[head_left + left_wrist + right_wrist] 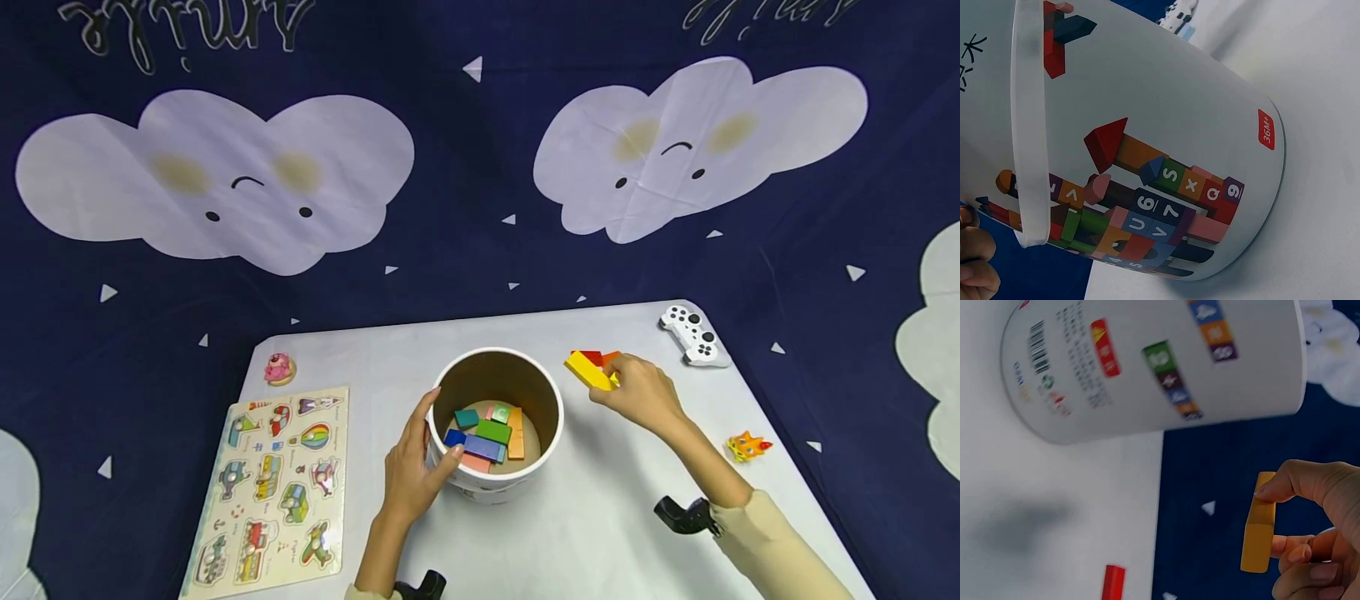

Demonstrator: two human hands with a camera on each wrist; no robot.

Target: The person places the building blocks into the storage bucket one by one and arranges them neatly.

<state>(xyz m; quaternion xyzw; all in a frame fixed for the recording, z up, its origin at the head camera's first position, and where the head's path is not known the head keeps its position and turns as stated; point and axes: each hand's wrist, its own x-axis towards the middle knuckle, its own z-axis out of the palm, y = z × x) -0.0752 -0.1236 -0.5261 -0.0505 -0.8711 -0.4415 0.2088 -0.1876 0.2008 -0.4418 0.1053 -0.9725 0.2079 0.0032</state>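
A white bucket (558,417) printed with building-block pictures stands on the table, with several coloured wooden blocks (492,431) lying at its bottom. My left hand (411,467) grips the bucket's left side, thumb at the front of the rim and fingers farther back. Its curled fingers show at the edge of the left wrist view. To the right of the bucket, my right hand (641,393) pinches a yellow rectangular block (1259,531) between thumb and fingers, above the table. Behind that block, a red block (587,357) and an orange block (611,357) are partly hidden by the hand.
A wooden picture puzzle board (281,492) lies left of the bucket, with a small pink figure (279,367) beyond it. At the back right is a white game controller (692,335). An orange toy figure (747,447) lies near the table's right edge.
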